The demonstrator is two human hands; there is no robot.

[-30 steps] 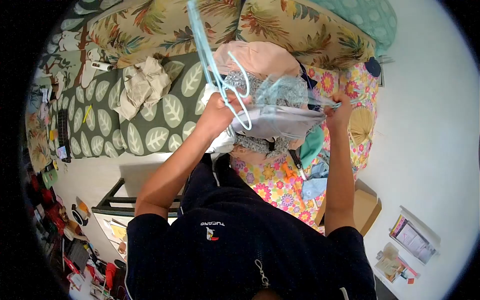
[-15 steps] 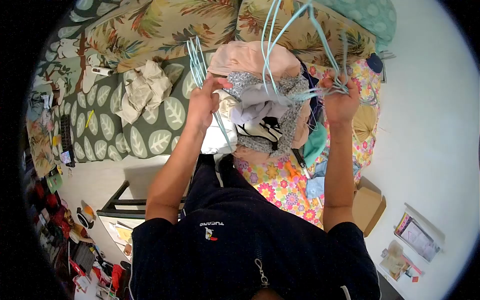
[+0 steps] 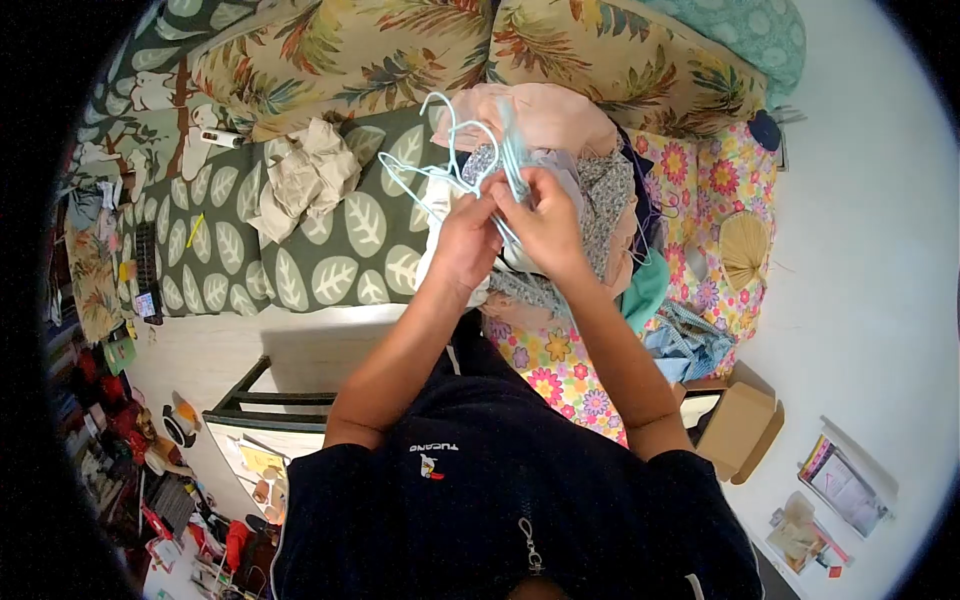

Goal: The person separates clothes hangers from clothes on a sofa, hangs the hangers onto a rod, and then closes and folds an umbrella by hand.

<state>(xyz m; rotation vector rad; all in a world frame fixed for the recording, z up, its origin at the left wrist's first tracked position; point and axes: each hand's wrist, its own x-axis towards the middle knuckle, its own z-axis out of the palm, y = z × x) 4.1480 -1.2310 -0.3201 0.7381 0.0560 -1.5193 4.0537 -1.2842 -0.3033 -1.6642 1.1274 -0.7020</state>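
Fingers of the left hand (image 3: 468, 240) and right hand (image 3: 548, 228), close together, grip thin pale-blue hangers (image 3: 512, 155) above a heap of peach fabric (image 3: 550, 108) and speckled grey fabric (image 3: 606, 195). Crumpled beige cloth (image 3: 312, 178) lies leftward on a leaf-patterned seat (image 3: 330, 282); rightward lies a straw-coloured fan (image 3: 743, 250).

Light-blue hangers (image 3: 512, 150) and apparently grey speckled cloth (image 3: 606, 195)
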